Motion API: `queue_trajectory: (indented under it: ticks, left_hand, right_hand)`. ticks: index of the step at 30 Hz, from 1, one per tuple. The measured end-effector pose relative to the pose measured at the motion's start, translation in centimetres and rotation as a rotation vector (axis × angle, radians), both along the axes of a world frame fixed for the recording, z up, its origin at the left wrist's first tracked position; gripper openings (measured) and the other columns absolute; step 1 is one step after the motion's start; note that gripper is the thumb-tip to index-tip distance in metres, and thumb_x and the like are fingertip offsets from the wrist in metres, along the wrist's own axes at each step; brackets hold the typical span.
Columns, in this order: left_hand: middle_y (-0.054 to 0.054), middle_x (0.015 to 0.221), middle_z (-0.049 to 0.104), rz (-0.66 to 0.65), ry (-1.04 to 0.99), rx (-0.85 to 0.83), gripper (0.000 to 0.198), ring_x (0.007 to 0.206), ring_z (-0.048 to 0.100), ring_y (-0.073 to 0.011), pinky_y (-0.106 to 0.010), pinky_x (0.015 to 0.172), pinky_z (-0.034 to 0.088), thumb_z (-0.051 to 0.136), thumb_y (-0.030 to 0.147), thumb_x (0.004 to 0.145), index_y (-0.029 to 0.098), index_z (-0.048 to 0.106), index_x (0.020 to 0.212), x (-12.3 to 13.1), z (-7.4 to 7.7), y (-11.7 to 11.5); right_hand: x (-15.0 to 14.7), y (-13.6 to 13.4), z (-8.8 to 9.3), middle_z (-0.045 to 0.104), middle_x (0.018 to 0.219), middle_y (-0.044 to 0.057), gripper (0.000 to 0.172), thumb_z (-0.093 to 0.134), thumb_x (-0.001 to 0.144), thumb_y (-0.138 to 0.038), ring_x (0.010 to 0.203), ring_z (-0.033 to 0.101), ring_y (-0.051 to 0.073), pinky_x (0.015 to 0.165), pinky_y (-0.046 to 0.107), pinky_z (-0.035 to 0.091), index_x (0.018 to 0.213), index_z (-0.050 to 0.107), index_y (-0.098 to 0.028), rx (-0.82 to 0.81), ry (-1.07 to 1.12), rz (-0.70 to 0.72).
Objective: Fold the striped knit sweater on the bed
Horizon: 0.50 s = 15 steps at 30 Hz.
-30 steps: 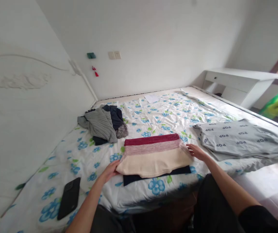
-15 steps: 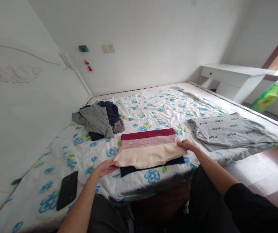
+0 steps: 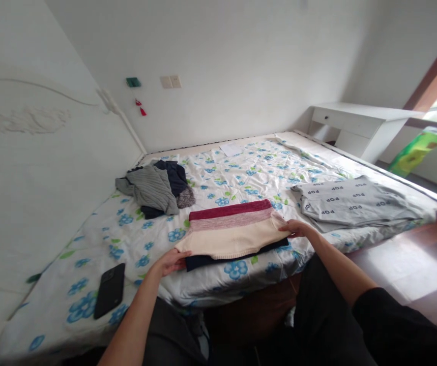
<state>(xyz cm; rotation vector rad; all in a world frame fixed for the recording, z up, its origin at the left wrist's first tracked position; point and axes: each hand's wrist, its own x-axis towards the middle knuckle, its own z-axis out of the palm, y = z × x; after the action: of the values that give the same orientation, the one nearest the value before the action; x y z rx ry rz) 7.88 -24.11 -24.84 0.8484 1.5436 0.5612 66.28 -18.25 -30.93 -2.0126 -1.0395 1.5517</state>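
Observation:
A folded knit sweater (image 3: 231, 236) in cream, pink and maroon bands lies near the front edge of the bed, with a dark navy layer (image 3: 199, 262) showing beneath its near side. My left hand (image 3: 172, 261) is closed on the sweater's left near corner. On the opposite side, my right hand (image 3: 295, 228) pinches the right corner between thumb and fingers. The fingertips of both hands are partly hidden by the fabric.
A heap of grey and navy clothes (image 3: 153, 185) sits at the bed's left. Grey fabric printed "POP" (image 3: 351, 201) lies to the right. A black phone (image 3: 110, 291) rests near my left forearm. A white desk (image 3: 355, 124) stands beyond the bed.
My left hand has its thumb more over the sweater's corner, and the near edge has shifted slightly away from me. The camera view has tilted a little.

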Motion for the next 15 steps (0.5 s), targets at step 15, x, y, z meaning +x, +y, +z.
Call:
queue_trajectory:
  ticks: [15]
  left_hand:
    - [-0.003, 0.068, 0.075, -0.067, 0.384, 0.096, 0.058, 0.073, 0.076, -0.0218, -0.025, 0.063, 0.054, 0.103, 0.063, 0.057, 0.019, 0.07, 0.075, -0.5, -0.2, -0.2]
  right_hand:
    - [1.1, -3.2, 1.4, 0.084, 0.118, 0.022, 0.044, 0.088, 0.096, -0.044, 0.099, 0.085, 0.037, 0.089, 0.045, 0.07, 0.127, 0.078, -0.015, 0.145, -0.377, 0.175]
